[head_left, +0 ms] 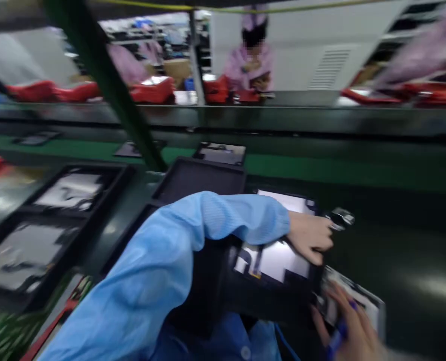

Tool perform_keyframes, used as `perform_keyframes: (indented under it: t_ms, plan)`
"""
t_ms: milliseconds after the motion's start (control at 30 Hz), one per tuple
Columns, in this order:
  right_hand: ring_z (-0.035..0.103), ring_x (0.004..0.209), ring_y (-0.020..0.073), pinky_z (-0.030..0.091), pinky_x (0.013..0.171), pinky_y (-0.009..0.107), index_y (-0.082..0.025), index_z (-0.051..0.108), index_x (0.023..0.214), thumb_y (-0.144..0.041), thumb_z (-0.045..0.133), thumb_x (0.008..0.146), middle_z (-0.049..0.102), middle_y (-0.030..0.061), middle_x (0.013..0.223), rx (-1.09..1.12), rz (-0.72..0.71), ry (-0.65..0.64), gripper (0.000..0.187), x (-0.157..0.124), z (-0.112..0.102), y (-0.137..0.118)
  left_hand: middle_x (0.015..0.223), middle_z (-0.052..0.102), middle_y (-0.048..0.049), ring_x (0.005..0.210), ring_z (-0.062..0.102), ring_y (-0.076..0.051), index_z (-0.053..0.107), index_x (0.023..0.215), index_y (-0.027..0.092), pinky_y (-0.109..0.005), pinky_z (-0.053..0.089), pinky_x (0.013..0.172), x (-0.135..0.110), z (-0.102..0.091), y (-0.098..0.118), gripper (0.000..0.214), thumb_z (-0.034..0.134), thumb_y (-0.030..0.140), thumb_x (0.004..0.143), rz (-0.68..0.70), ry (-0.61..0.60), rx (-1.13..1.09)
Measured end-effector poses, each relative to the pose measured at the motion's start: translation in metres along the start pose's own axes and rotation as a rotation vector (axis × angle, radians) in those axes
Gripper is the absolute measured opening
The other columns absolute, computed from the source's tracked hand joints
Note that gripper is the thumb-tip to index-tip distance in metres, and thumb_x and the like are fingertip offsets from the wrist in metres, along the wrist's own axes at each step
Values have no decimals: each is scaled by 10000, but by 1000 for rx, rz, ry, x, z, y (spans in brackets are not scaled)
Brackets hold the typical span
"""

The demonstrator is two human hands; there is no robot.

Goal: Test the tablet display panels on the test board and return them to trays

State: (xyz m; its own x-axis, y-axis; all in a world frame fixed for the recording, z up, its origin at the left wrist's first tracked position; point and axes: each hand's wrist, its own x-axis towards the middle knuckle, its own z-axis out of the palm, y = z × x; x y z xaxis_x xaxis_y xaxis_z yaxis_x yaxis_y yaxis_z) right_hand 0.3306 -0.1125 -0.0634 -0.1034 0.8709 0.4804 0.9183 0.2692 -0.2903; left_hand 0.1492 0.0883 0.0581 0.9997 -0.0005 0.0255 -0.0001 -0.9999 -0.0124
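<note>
My left hand [310, 234], in a light blue sleeve [163, 250], stretches across to the right over a black tray. Its fingers are curled, and a small shiny crumpled piece [341, 218] is at their tips; blur hides exactly what it is. Under my left wrist lies a flat panel [286, 260] with white plates and black strips. At the lower right, my right hand [358, 326] is blurred, with a blue pen-like tool [338, 338] in its grip. Its fingertips touch a second flat panel [373, 306] with a pale metallic frame.
Black trays with similar panels [68, 190] stand on the left, beside an empty-looking black tray [204, 178]. A slanted green post [106, 75] rises ahead. Behind it runs a green conveyor [301, 168] carrying panels. A person in pink [250, 67] sits across, near red bins [153, 90].
</note>
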Motion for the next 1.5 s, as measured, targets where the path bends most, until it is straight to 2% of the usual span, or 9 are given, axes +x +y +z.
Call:
perform_keyframes:
  t_ms: [267, 367, 533, 600, 700, 800, 967, 1133, 1500]
  plan:
    - [543, 1281, 312, 418, 1086, 545, -242, 571, 1144, -378, 634, 882, 603, 97, 1378, 31, 130, -77, 302, -2, -21, -24, 537, 656, -106, 520, 521, -182, 694, 564, 163, -404, 398, 790, 18, 66, 8, 276, 543, 271, 769, 201, 76, -108]
    - [560, 1270, 304, 448, 1064, 508, -242, 579, 1148, -368, 650, 878, 601, 106, 1380, 194, 214, -52, 306, -5, -29, -28, 767, 719, -115, 750, 618, -215, 704, 657, 169, -400, 388, 878, 10, 61, 5, 182, 551, 221, 740, 156, 93, -192]
    - [694, 834, 201, 562, 727, 348, -245, 516, 1263, -403, 399, 997, 724, 71, 1058, 509, 473, 241, 331, 4, -45, -53, 1339, 583, -163, 1222, 529, -272, 565, 1307, 142, -412, 384, 1033, -40, 29, -5, 469, 495, 288, 866, -185, 179, -438]
    - [658, 738, 169, 535, 645, 299, -245, 504, 1244, -398, 422, 990, 711, 48, 959, 653, 497, 244, 308, 16, -45, -72, 1298, 609, -151, 1212, 540, -259, 590, 1264, 127, -410, 385, 1052, -69, 24, -2, 435, 372, 349, 960, -348, 229, -517]
    - [606, 652, 134, 482, 596, 253, -229, 585, 982, -364, 548, 943, 664, 6, 787, 817, 495, -9, 145, 38, -33, -103, 1139, 690, -96, 1084, 615, -221, 675, 1083, 145, -377, 431, 1009, -101, 30, 13, 497, 251, 393, 1010, -600, 271, -698]
    - [497, 520, 98, 395, 520, 226, -220, 503, 737, -381, 611, 907, 521, -55, 575, 878, 502, -188, 258, 57, -10, -124, 1055, 718, -63, 979, 648, -200, 702, 994, 166, -339, 477, 920, -112, 44, 27, 439, 347, 424, 984, -720, 318, -814]
    - [392, 443, 68, 312, 459, 206, -227, 412, 693, -373, 663, 849, 411, -100, 506, 767, 469, -213, 330, 64, 22, -131, 809, 731, -30, 737, 659, -173, 700, 863, 163, -302, 501, 721, -109, 57, 34, 225, 622, 372, 829, -763, 378, -981]
    - [269, 423, 51, 270, 449, 207, -215, 301, 591, -242, 565, 863, 262, -95, 500, 546, 326, -164, 381, 58, 29, -131, 746, 745, -24, 753, 681, -180, 682, 792, 170, -307, 498, 731, -111, 56, 32, 168, 623, 324, 824, -762, 391, -1083]
    - [298, 428, 62, 297, 455, 212, -219, 303, 577, -203, 566, 829, 276, -86, 496, 499, 315, -160, 364, 59, 29, -136, 699, 733, -29, 686, 651, -180, 730, 849, 161, -307, 492, 676, -112, 56, 31, 175, 623, 294, 813, -810, 320, -1071]
